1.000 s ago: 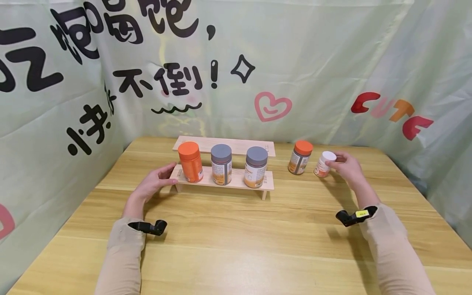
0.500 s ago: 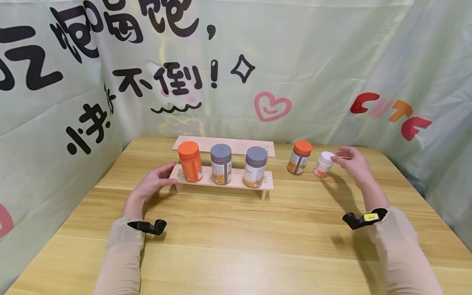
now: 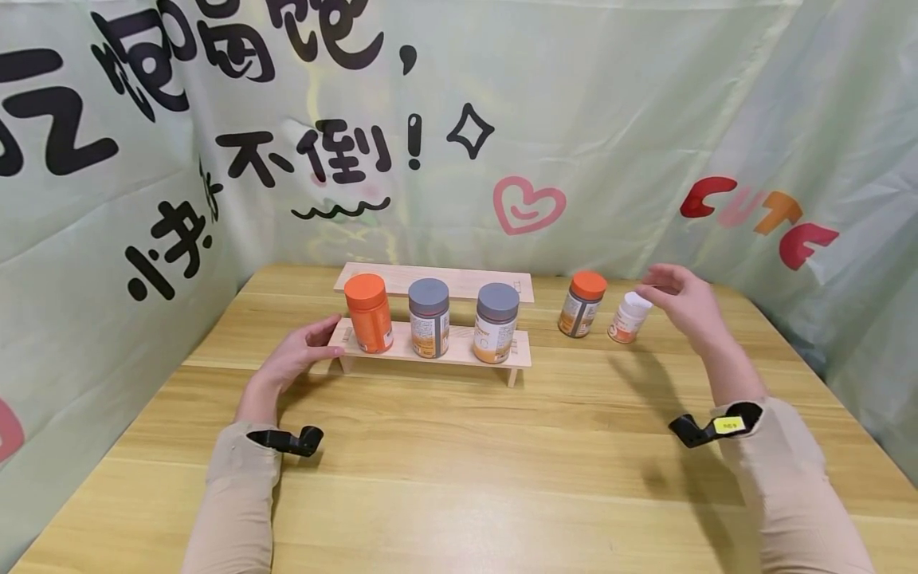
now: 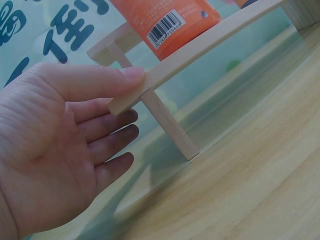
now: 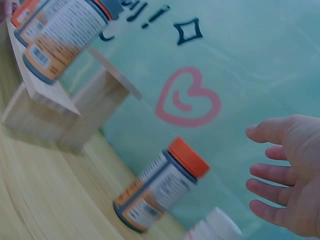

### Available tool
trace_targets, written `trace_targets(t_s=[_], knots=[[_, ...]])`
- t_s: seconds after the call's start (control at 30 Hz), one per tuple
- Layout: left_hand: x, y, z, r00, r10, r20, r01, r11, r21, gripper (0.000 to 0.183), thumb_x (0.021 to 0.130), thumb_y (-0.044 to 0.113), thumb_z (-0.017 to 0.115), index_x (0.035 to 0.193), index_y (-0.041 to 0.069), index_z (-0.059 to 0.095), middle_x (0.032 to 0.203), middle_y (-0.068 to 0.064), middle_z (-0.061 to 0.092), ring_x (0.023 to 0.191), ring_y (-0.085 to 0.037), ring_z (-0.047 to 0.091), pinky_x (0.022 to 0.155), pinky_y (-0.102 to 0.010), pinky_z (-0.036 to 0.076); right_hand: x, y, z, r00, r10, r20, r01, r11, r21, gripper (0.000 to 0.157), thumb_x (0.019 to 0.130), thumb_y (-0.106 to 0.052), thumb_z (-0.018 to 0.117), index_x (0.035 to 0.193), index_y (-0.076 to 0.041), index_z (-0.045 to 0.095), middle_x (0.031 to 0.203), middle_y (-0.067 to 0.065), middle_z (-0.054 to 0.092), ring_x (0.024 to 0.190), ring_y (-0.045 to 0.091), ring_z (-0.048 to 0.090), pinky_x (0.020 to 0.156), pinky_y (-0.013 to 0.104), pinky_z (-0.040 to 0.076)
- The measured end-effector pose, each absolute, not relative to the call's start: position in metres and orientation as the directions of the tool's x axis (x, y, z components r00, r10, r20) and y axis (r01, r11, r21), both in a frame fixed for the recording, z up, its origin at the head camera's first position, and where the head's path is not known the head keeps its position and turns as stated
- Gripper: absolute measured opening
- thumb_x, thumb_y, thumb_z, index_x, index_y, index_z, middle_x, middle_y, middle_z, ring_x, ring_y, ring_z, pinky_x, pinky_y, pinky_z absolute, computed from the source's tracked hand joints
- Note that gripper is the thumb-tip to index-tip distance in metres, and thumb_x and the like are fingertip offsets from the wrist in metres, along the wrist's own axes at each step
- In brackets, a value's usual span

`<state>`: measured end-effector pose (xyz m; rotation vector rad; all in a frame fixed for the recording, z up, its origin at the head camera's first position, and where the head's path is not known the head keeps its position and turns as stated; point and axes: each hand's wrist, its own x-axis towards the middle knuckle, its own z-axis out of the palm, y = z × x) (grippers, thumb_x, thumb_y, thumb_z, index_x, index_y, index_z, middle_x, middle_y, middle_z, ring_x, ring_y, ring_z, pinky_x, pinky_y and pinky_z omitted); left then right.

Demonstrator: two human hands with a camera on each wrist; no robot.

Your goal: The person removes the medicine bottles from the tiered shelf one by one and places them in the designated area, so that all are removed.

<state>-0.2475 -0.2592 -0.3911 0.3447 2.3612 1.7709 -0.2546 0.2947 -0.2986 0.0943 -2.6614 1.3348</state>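
My left hand [image 3: 297, 355] pinches the left end of a two-tier wooden rack [image 3: 459, 359], thumb on the lower board's edge and fingers behind it. On that lower board stand an orange bottle [image 3: 369, 315] and two bottles with grey lids, one in the middle [image 3: 429, 319] and one to the right [image 3: 496, 323]. My right hand [image 3: 684, 303] hovers just above and right of a small white bottle [image 3: 628, 319], its fingers loosely bent around nothing. Left of the white bottle is a grey bottle with an orange lid [image 3: 582, 305]. The right wrist view shows the right hand [image 5: 295, 175] apart from both bottles.
The rack's upper board [image 3: 459, 281] runs behind the lower one and bears no bottles. A wooden table [image 3: 459, 470] lies under everything. A printed curtain [image 3: 610, 119] hangs along the table's back and sides.
My right hand has let go of the small white bottle and lifted up and away from it. The bottle stays standing on the table. My left hand keeps its place on the rack.
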Motion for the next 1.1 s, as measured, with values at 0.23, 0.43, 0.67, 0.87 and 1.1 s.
trace_targets(t_s=[0.23, 0.43, 0.67, 0.87, 1.1], knots=[[-0.247, -0.260, -0.391, -0.960, 0.279, -0.002, 0.080, 0.281, 0.956, 0.074, 0.086, 0.008, 0.064, 0.144, -0.006, 0.020, 0.150, -0.023, 0.017, 0.137, -0.035, 0.017, 0.111, -0.046, 0.015, -0.253, 0.264, -0.291, -0.983, -0.073, 0.166, -0.178, 0.553, -0.814, 0.061, 0.093, -0.033, 0.056, 0.139, 0.001, 0.034, 0.129, 0.023, 0.048, 0.118, 0.028, 0.046, 0.097, 0.042, 0.038], [-0.248, -0.259, -0.391, -0.960, 0.279, 0.002, 0.084, 0.283, 0.955, 0.073, 0.087, 0.008, 0.063, 0.144, -0.006, 0.020, 0.150, -0.023, 0.018, 0.137, -0.035, 0.017, 0.111, -0.045, 0.015, -0.248, 0.235, -0.290, -0.976, -0.149, 0.162, -0.217, 0.526, -0.822, 0.059, 0.092, -0.032, 0.057, 0.138, -0.001, 0.037, 0.129, 0.021, 0.049, 0.118, 0.032, 0.045, 0.099, 0.047, 0.036], [-0.248, -0.259, -0.391, -0.959, 0.283, 0.003, 0.082, 0.267, 0.960, 0.073, 0.086, 0.007, 0.063, 0.144, -0.006, 0.020, 0.150, -0.023, 0.018, 0.137, -0.035, 0.017, 0.111, -0.045, 0.016, -0.246, 0.208, -0.296, -0.954, -0.239, 0.183, -0.280, 0.480, -0.832, 0.055, 0.091, -0.029, 0.060, 0.135, -0.001, 0.041, 0.126, 0.019, 0.053, 0.113, 0.028, 0.050, 0.093, 0.037, 0.041], [-0.248, -0.258, -0.390, -0.960, 0.278, 0.003, 0.084, 0.279, 0.957, 0.073, 0.086, 0.007, 0.063, 0.144, -0.006, 0.020, 0.150, -0.023, 0.018, 0.137, -0.035, 0.017, 0.111, -0.045, 0.016, -0.247, 0.189, -0.303, -0.938, -0.287, 0.195, -0.305, 0.416, -0.857, 0.054, 0.090, -0.022, 0.062, 0.134, 0.001, 0.042, 0.124, 0.019, 0.054, 0.111, 0.028, 0.052, 0.084, 0.022, 0.046], [-0.247, -0.258, -0.389, -0.960, 0.279, 0.005, 0.086, 0.278, 0.957, 0.074, 0.086, 0.007, 0.063, 0.144, -0.006, 0.020, 0.150, -0.023, 0.018, 0.137, -0.035, 0.017, 0.111, -0.046, 0.016, -0.244, 0.171, -0.306, -0.923, -0.333, 0.193, -0.310, 0.343, -0.887, 0.054, 0.089, -0.012, 0.063, 0.135, 0.002, 0.039, 0.126, 0.021, 0.052, 0.116, 0.033, 0.049, 0.095, 0.043, 0.043]])
